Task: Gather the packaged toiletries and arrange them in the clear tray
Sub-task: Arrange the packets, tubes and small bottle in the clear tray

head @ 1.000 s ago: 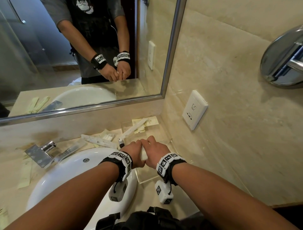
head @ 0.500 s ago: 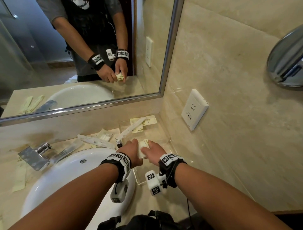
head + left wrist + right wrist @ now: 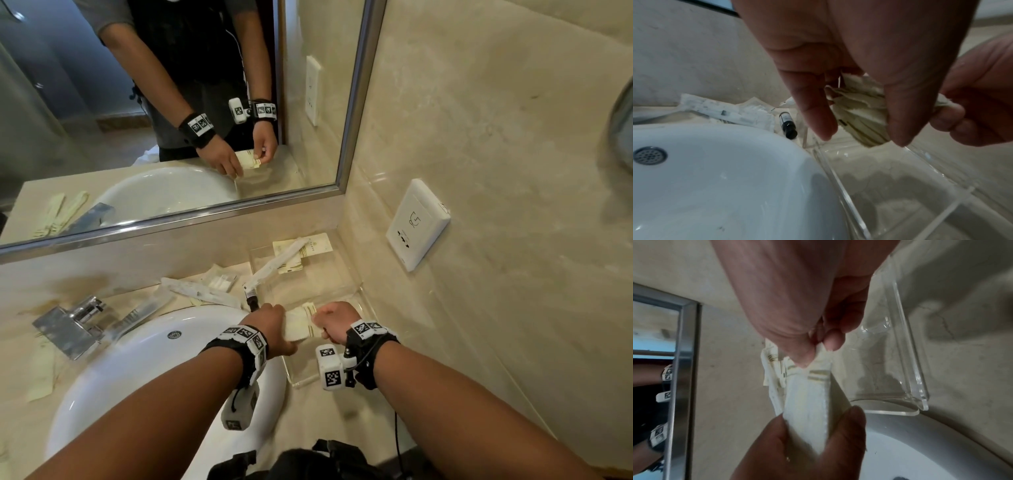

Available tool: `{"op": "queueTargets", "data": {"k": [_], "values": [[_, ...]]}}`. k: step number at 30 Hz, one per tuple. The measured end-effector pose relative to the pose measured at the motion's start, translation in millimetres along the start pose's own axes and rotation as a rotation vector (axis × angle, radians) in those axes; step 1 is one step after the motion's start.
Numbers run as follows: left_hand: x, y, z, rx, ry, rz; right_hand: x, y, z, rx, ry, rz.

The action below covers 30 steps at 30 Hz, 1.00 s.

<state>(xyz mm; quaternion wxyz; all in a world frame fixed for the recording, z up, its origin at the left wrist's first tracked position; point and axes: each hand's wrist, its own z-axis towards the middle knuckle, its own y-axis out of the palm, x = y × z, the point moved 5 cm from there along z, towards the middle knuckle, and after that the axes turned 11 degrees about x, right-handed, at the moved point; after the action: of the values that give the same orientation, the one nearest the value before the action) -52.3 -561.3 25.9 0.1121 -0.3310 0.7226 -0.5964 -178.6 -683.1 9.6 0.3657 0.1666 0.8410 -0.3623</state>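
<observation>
A small stack of cream toiletry packets (image 3: 300, 324) (image 3: 859, 113) (image 3: 807, 402) is held between both hands above the near end of the clear tray (image 3: 368, 301) (image 3: 900, 186) (image 3: 906, 361). My left hand (image 3: 274, 329) (image 3: 857, 129) grips one end with thumb and fingers. My right hand (image 3: 334, 322) (image 3: 818, 352) pinches the other end. At the tray's far end lie cream packets (image 3: 308, 250) and a long white packet (image 3: 277, 265). More white packets (image 3: 202, 291) (image 3: 725, 112) and a small dark bottle (image 3: 252, 301) (image 3: 788, 125) lie on the counter behind the basin.
The white basin (image 3: 137, 370) (image 3: 715, 178) sits left of the tray, a chrome tap (image 3: 72, 322) behind it. More cream packets (image 3: 41, 370) lie at far left. The mirror (image 3: 171, 102) stands behind and a wall socket (image 3: 416, 224) is on the right wall.
Both hands have drawn slightly apart, so the packet stack between them shows more. My right wrist has turned, and its camera now points left.
</observation>
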Motion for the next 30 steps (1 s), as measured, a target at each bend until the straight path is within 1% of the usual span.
{"op": "queueTargets", "data": {"k": [3,6,10,13,16,19,23,27,30], "values": [[-1,4,4,0.026,0.000,-0.023,1,6,1,-0.053,0.022,0.051],[3,9,9,0.010,0.010,-0.036,-1,10,0,-0.115,0.030,0.097],[9,13,19,-0.014,0.023,-0.048,3,5,10,-0.069,0.049,0.106],[10,17,25,-0.043,0.078,-0.024,8,1,20,-0.054,0.101,0.118],[11,19,27,-0.074,0.133,0.061,16,7,27,-0.088,0.152,0.080],[14,22,32,-0.061,0.175,0.111,23,16,34,-0.111,0.183,0.124],[13,31,36,-0.068,0.192,0.128,30,15,43,-0.087,0.171,0.027],[1,30,35,-0.043,0.157,0.099,41,14,56,-0.082,0.193,-0.106],[-7,25,30,-0.048,0.216,0.107,43,19,62,-0.088,0.215,-0.166]]}}
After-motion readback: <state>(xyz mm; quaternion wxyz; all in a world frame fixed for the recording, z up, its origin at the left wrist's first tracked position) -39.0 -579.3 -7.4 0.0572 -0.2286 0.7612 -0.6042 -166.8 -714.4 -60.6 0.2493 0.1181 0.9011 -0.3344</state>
